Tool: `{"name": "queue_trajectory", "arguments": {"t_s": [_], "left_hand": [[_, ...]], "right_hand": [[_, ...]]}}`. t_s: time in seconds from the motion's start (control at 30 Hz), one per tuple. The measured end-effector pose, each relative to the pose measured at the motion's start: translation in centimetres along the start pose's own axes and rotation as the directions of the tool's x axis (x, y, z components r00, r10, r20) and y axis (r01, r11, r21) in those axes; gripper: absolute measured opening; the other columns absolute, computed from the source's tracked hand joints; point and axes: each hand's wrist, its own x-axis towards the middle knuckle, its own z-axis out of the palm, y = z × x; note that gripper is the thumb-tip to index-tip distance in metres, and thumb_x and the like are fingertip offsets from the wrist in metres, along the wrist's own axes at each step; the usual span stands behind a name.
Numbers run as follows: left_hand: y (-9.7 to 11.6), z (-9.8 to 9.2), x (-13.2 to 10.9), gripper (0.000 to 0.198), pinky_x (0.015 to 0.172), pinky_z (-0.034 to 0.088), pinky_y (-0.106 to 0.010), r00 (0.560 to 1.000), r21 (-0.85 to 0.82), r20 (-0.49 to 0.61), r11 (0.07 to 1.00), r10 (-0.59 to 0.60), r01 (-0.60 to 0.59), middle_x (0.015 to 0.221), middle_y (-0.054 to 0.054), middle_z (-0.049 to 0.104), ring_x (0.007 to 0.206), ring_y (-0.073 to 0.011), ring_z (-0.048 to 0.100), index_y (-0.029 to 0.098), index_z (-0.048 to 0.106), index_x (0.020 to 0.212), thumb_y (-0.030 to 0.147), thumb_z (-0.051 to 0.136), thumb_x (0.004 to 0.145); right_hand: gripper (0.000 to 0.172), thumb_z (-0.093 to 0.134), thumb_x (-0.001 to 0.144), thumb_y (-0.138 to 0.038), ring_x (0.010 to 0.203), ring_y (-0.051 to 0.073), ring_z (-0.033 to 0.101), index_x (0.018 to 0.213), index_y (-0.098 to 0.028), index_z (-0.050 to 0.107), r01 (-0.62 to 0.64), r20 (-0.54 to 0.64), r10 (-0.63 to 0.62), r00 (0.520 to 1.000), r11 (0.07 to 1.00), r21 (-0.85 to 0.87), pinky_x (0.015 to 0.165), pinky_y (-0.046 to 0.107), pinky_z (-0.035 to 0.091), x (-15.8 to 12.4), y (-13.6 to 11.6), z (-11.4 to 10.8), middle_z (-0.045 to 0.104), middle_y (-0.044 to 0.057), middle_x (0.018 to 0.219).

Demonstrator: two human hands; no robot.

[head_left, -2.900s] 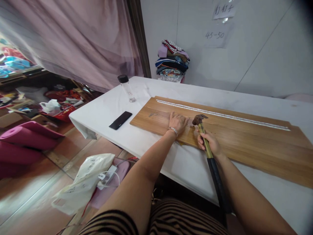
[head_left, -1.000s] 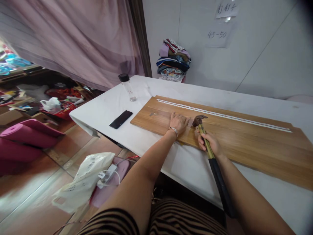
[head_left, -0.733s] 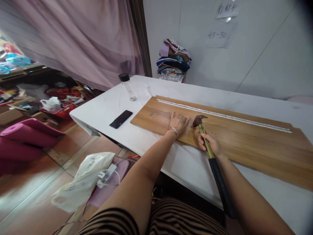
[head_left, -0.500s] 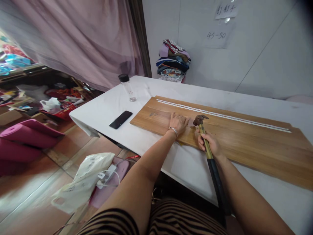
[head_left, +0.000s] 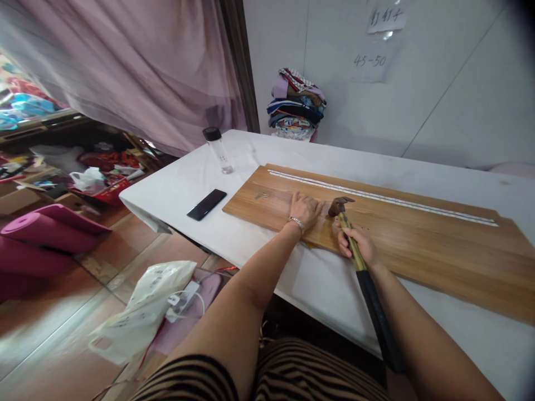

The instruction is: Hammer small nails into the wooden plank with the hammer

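Observation:
A long brown wooden board [head_left: 438, 256] lies flat on the white-covered table. My right hand [head_left: 355, 245] is closed around the upper handle of a claw hammer [head_left: 370, 295], whose rusty head is low over the board. Just left of that head, my left hand [head_left: 306, 211], with a bracelet at the wrist, rests on the board. Its fingertips draw together towards the hammer head; whatever they pinch is too small to make out. Several loose nails [head_left: 262, 195] lie near the board's left end. Along its far side runs a white measuring strip [head_left: 376, 196].
A black phone [head_left: 207, 204] and a clear bottle with a black lid [head_left: 218, 150] are on the table, left of the board. Folded clothes [head_left: 296, 106] are piled by the wall. A plastic bag [head_left: 146, 301] and a power strip [head_left: 183, 301] sit below the table's front edge.
The hammer head has dropped slightly towards the board near my left fingertips, and the handle's lower end has swung a little right. My left hand has stayed in place.

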Motion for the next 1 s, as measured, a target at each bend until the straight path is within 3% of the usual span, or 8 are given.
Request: {"name": "queue_trajectory", "arguments": {"t_s": [0.13,0.33,0.83,1.0], "left_hand": [[-0.07,0.15,0.02,0.043,0.127,0.032,-0.050,1.000,-0.010,-0.018,1.000,-0.005,0.004,0.103,-0.008,0.083,0.109,-0.0223,0.073,0.022,0.079,0.089,0.040,0.047,0.111],[0.05,-0.09,0.03,0.044,0.127,0.031,-0.049,1.000,-0.005,0.007,1.000,-0.007,0.007,0.105,-0.009,0.083,0.110,-0.0225,0.072,0.021,0.080,0.092,0.040,0.045,0.111],[0.10,-0.14,0.05,0.043,0.128,0.030,-0.051,1.000,-0.007,0.017,1.000,-0.015,0.015,0.106,-0.008,0.083,0.111,-0.0228,0.072,0.022,0.079,0.092,0.036,0.043,0.111],[0.08,-0.07,-0.02,0.043,0.128,0.029,-0.051,1.000,-0.010,0.017,1.000,-0.018,0.018,0.107,-0.007,0.083,0.111,-0.0225,0.071,0.024,0.080,0.092,0.037,0.044,0.111]], "right_hand": [[0.039,0.071,0.079,-0.048,0.032,0.009,0.040,0.106,-0.023,0.058,0.046,-0.007,-0.046,0.999,0.999,0.001,0.038,0.025,0.025,-0.11,-0.05,0.07,0.052,-0.011,0.053],[0.039,0.072,0.077,-0.049,0.031,0.009,0.039,0.102,-0.023,0.058,-0.001,0.001,0.001,1.000,1.000,-0.009,0.037,0.025,0.023,-0.01,0.00,0.00,0.052,-0.011,0.052],[0.035,0.070,0.082,-0.046,0.033,0.010,0.041,0.107,-0.023,0.059,0.049,0.010,-0.049,0.999,0.999,-0.005,0.038,0.025,0.027,-0.08,0.10,-0.20,0.052,-0.009,0.055],[0.034,0.070,0.083,-0.046,0.033,0.010,0.040,0.105,-0.023,0.058,0.007,0.033,-0.007,0.999,1.000,-0.004,0.037,0.025,0.026,0.06,0.22,-0.34,0.051,-0.009,0.055]]}}
